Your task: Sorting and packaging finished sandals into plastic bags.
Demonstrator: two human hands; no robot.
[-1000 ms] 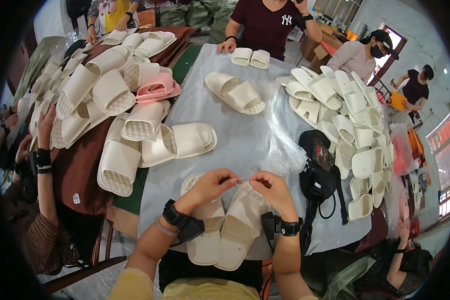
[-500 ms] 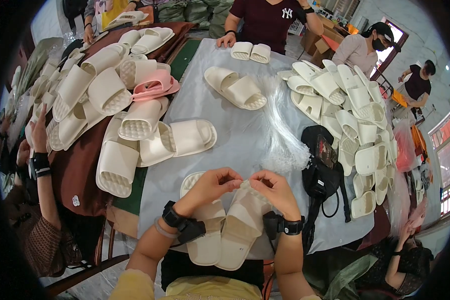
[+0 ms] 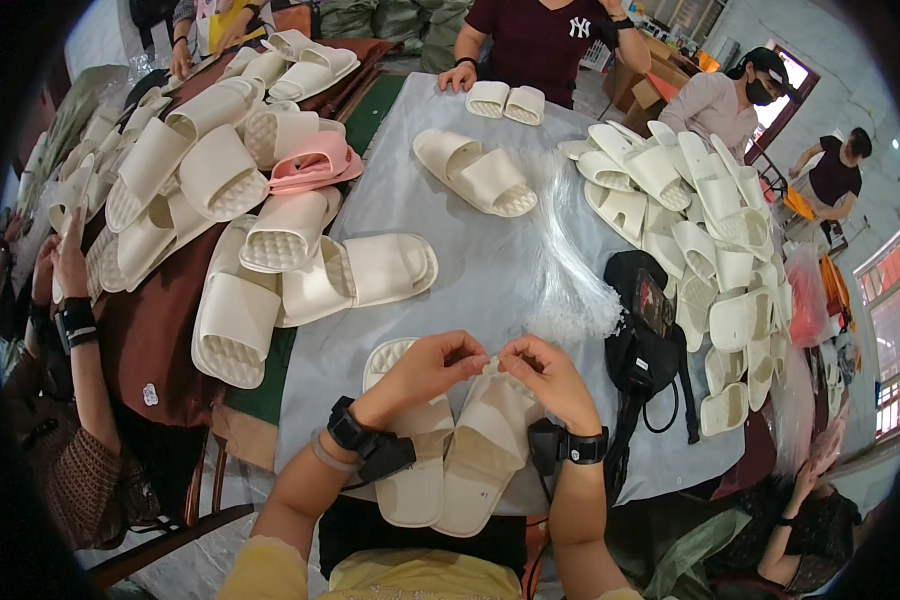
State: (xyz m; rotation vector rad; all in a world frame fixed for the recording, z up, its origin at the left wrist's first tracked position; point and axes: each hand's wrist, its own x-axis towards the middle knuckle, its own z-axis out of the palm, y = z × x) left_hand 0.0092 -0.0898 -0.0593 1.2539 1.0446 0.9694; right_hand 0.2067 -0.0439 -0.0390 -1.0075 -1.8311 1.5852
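Note:
Close in front of me lies a pair of cream slippers (image 3: 478, 455), side by side with toes pointing away. Over their far ends, my left hand (image 3: 435, 368) and my right hand (image 3: 545, 378) meet with their fingertips nearly touching. Both are closed in a pinch on a small translucent plastic fastener (image 3: 492, 366), whose thin strand is too fine to follow. Beyond my right hand is a bundle of clear plastic strands (image 3: 568, 265) with knobbly ends. Another cream slipper pair (image 3: 475, 173) rests farther out on the grey-covered table (image 3: 370, 345).
Cream slippers (image 3: 238, 318) are heaped at the left, with a pink slipper (image 3: 315, 162) among them. More slippers (image 3: 715, 215) are piled at the right beside a black bag (image 3: 640, 320). A co-worker stands at the far edge by a small slipper pair (image 3: 506, 102); others work around.
My hands stay pinched over the slippers, with only a slight shift of the fingers. At the left, a co-worker's hands have lifted a slipper into view.

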